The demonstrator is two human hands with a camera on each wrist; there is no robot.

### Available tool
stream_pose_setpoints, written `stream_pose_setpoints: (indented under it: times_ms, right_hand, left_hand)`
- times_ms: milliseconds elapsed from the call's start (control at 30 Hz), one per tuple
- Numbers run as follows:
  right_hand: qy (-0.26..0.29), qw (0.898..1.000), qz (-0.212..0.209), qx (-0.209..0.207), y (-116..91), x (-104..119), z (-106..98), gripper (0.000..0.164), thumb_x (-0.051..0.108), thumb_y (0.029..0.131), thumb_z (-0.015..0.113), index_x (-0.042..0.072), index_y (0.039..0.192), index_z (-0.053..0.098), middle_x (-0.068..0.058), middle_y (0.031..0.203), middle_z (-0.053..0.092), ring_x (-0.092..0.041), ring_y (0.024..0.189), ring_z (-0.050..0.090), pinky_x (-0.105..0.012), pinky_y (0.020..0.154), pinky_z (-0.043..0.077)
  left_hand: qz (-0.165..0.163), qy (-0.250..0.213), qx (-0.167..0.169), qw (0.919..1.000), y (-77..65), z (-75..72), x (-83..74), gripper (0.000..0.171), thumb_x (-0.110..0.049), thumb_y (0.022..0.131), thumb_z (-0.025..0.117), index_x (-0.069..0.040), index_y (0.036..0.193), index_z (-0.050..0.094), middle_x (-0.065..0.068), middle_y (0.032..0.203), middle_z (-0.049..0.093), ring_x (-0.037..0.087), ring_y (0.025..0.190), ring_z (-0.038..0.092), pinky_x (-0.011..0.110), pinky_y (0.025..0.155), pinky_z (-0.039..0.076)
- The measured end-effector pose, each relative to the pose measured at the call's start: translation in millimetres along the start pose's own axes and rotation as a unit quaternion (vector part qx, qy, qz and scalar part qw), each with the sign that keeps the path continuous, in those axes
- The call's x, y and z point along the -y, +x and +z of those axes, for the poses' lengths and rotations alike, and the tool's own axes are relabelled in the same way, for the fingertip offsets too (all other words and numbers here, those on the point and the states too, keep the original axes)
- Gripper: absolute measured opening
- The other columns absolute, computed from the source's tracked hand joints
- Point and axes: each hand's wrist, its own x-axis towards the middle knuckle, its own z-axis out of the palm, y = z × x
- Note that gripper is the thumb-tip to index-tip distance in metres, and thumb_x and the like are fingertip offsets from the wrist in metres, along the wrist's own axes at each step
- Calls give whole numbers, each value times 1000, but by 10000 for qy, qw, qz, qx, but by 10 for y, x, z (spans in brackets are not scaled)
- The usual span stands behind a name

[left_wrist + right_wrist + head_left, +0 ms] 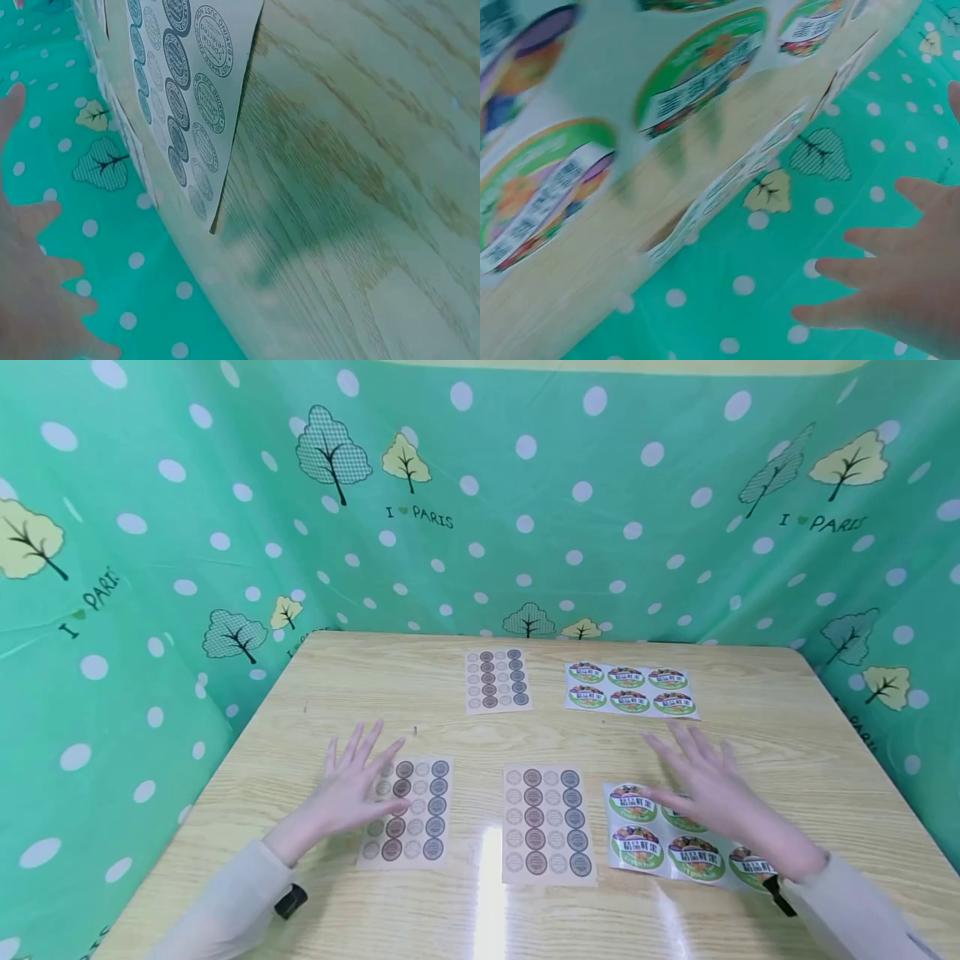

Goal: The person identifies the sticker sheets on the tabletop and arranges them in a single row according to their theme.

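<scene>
My left hand (347, 793), fingers spread, is over the left part of a sheet of round brown and grey stickers (437, 806). Held by neither hand, a matching sticker sheet (551, 827) lies flat between them. My right hand (716, 793) is spread above a glossy sheet of oval fruit labels (636, 847), hiding some of its upper labels. Both wrist views show the left hand (37, 277) and right hand (900, 262) raised off the surface with nothing in them. Printed stamps on the left sheet (214, 101) show closely in the left wrist view.
Farther back on the wooden table (360, 677) lie a smaller-looking sheet of round stickers (497, 681) and another fruit label sheet (630, 689). A green dotted curtain (480, 527) hangs behind and at the sides. Tiny dark specks (415, 730) dot the wood.
</scene>
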Motion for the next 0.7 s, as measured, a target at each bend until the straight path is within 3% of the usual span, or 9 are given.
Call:
stream_pose_setpoints:
  times_ms: [300,500,700]
  right_hand:
    - [320,9989,-348,29,243,274,24,75,44,80,59,14,139,25,-25,142,13,-51,124,14,-69,94,5]
    - [552,9957,-687,276,401,494,98,71,35,81,61,13,139,27,-24,142,15,-44,127,17,-64,98,8]
    - [663,9927,-865,507,535,745,195,70,31,80,63,13,138,29,-24,140,21,-41,125,24,-61,100,10]
  left_hand:
    - [-117,-395,-23,9991,-70,-54,40,84,-57,70,61,-16,137,32,16,146,5,39,132,2,59,101,-5]
    - [-234,-581,-76,9980,-97,-76,57,76,-41,74,66,-9,135,34,22,143,13,43,128,15,62,100,6]
    - [-410,-805,-22,9959,-138,-77,60,74,-36,76,66,-8,135,33,25,140,20,47,122,25,63,98,14]
